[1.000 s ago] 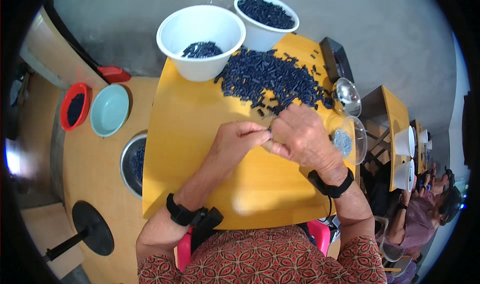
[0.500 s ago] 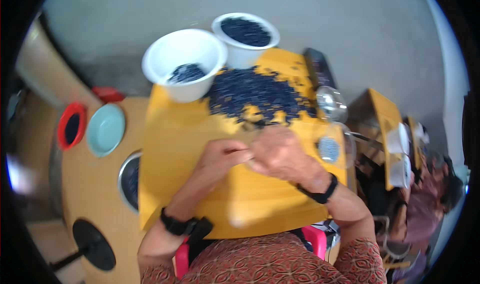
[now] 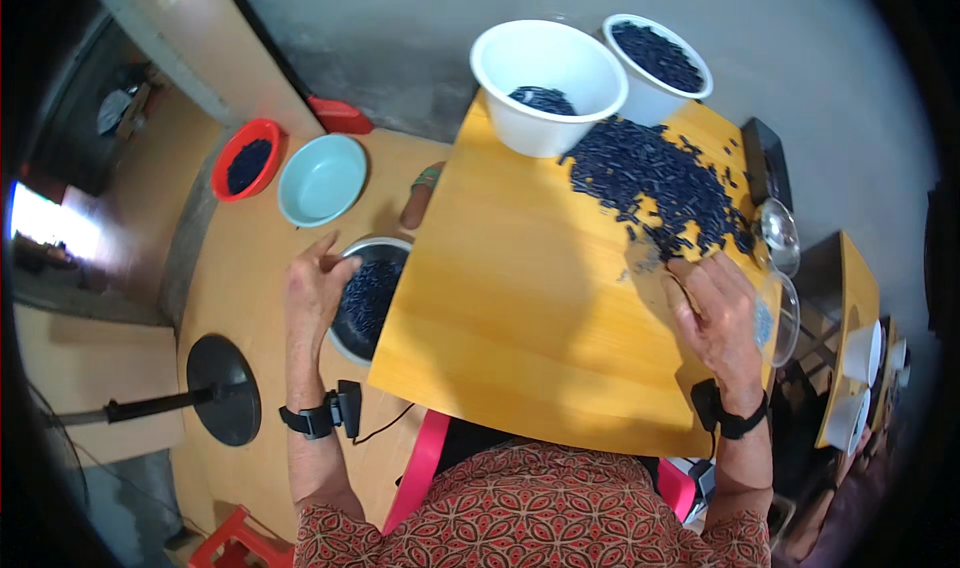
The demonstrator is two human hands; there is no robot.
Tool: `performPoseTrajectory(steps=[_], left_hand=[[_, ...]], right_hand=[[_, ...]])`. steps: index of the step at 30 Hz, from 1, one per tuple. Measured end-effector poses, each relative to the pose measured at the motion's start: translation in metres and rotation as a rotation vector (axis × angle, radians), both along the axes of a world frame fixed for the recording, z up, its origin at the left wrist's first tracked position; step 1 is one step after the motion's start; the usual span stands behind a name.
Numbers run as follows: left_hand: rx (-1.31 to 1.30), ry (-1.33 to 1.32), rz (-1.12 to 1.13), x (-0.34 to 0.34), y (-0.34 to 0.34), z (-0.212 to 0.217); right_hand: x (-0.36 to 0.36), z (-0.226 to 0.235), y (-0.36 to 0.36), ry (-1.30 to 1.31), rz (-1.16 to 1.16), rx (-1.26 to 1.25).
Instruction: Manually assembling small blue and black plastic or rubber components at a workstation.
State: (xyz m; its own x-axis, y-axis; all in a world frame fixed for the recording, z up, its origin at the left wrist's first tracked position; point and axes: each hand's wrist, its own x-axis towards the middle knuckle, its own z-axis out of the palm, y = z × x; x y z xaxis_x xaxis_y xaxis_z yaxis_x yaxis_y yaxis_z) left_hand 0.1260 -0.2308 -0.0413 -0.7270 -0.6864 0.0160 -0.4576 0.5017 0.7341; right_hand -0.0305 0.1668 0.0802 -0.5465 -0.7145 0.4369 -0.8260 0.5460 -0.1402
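My left hand [image 3: 314, 286] is off the table's left side, beside and partly over the rim of a metal basin [image 3: 350, 350]. Its thumb and forefinger are apart with nothing visible between them. Many small dark strips [image 3: 372, 293] lie in that basin. On the yellow table, my right hand [image 3: 716, 308] reaches the near edge of a spread heap of short dark pieces [image 3: 650, 173]. Its fingers are curled together at the heap; whatever they pinch is too small or hidden to make out.
Two white tubs [image 3: 545, 133] [image 3: 640, 96] with dark pieces stand at the table's far edge. Clear round containers [image 3: 778, 236] and a dark tray [image 3: 766, 163] line the right side. Left on the floor are a red basin [image 3: 268, 180], a pale green basin [image 3: 320, 208] and a black stand base [image 3: 225, 393].
My hands were together over the table's middle. Now they are apart: the left has swung out to the metal basin, the right has moved to the heap. The view has shifted left.
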Motion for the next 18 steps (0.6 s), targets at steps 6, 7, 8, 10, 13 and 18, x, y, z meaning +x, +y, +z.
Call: performPoseTrajectory(steps=[6,7,8,10,13,18], left_hand=[[0.342,0.296,-0.049,-0.009,0.013,0.031],[0.416,0.363,-0.11,-0.017,0.029,0.059],[0.497,0.428,-0.173,-0.029,0.053,0.082],[0.677,0.463,-0.292,-0.043,0.086,0.112],[0.986,0.464,-0.495,-0.067,0.129,0.14],[1.358,0.451,-0.709,-0.11,0.201,0.162]], right_hand=[[-0.007,0.0,0.031,0.002,-0.189,0.03],[-0.008,-0.005,0.034,-0.039,-0.209,-0.044],[-0.009,-0.009,0.037,-0.077,-0.233,-0.114],[-0.009,-0.013,0.041,-0.115,-0.266,-0.12],[-0.006,-0.021,0.041,-0.296,-0.263,-0.188],[-0.005,-0.024,0.056,-0.353,-0.396,-0.231]])
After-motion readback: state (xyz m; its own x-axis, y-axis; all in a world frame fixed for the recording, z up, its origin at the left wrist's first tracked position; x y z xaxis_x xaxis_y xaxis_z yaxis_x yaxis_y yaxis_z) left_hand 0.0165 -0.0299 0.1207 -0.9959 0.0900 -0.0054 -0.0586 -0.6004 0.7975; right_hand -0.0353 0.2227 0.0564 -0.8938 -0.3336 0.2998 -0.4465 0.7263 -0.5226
